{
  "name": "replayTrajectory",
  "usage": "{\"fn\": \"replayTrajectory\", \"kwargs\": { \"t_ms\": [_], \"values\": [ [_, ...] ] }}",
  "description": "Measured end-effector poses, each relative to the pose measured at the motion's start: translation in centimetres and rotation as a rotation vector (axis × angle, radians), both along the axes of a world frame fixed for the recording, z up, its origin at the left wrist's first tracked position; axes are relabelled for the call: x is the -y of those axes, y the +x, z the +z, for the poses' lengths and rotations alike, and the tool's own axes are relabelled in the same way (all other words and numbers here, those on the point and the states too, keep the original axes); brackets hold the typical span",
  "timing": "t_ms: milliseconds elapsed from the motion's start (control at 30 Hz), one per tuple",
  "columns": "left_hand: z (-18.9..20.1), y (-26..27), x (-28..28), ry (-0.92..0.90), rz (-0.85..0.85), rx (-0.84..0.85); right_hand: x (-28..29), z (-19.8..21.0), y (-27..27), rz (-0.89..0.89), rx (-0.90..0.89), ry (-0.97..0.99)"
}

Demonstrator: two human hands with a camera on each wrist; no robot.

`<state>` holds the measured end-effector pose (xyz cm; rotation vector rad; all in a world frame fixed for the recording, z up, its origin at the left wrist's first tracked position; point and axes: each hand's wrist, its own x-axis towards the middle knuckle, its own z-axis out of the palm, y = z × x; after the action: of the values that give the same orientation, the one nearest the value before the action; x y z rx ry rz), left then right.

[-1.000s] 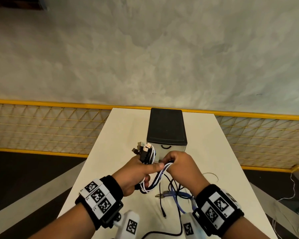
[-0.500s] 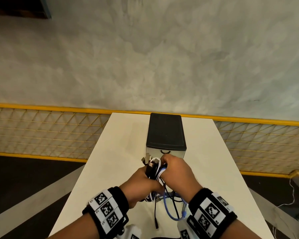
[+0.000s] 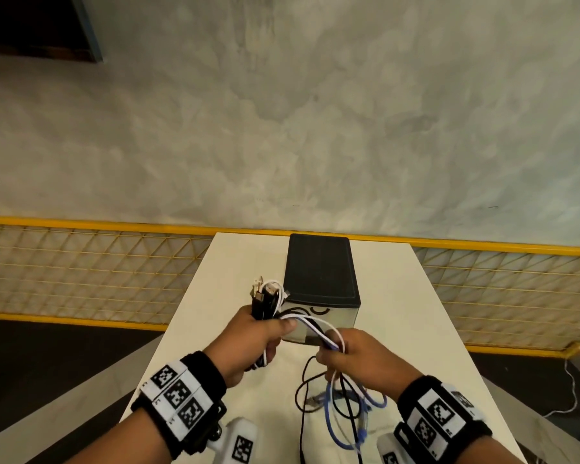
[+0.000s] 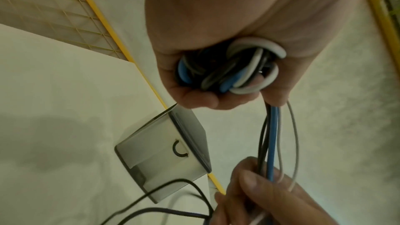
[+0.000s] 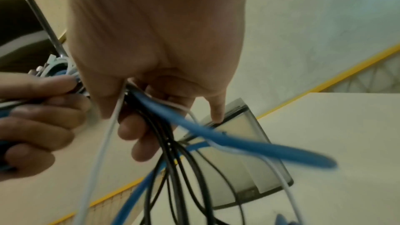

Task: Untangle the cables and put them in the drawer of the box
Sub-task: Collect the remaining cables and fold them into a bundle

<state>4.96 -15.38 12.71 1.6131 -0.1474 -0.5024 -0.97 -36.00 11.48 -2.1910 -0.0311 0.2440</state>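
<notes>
My left hand point(image 3: 258, 339) grips a bundle of black, white and blue cables point(image 3: 268, 298), its plug ends sticking up beside the box; the coiled loops point(image 4: 231, 67) fill the fist in the left wrist view. Strands point(image 3: 312, 326) run across to my right hand point(image 3: 352, 358), which grips the same cables point(image 5: 151, 109) in front of the box. Loose black and blue cable tails point(image 3: 345, 406) hang from it onto the table. The box point(image 3: 318, 269) has a black top and a translucent drawer front point(image 3: 340, 316) with a ring handle point(image 4: 179, 149); the drawer sits closed.
The white table point(image 3: 416, 313) is narrow, with edges close on both sides. A yellow-framed mesh fence point(image 3: 81, 269) runs behind it and a grey wall above. A thin white cord point(image 3: 570, 386) lies on the dark floor at the right.
My hands have drawn apart: the left lifted the bundle up and left, the right pulled strands down and right, stretching cable between them.
</notes>
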Motion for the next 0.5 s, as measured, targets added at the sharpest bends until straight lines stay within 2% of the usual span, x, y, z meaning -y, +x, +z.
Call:
{"fn": "replayTrajectory", "kwargs": {
  "t_ms": [167,333,500],
  "values": [
    [-1.5,-1.0,1.1,-0.071,0.071,-0.068,-1.7,-0.8,-0.2,-0.124,0.220,0.085],
    [-1.7,-2.0,2.7,-0.132,0.025,-0.098,-3.9,-0.6,-0.1,-0.024,0.233,-0.129],
    [-1.8,-2.1,3.6,-0.171,-0.081,-0.084,-4.5,-0.3,-0.6,0.066,0.199,-0.205]
  ]
}}
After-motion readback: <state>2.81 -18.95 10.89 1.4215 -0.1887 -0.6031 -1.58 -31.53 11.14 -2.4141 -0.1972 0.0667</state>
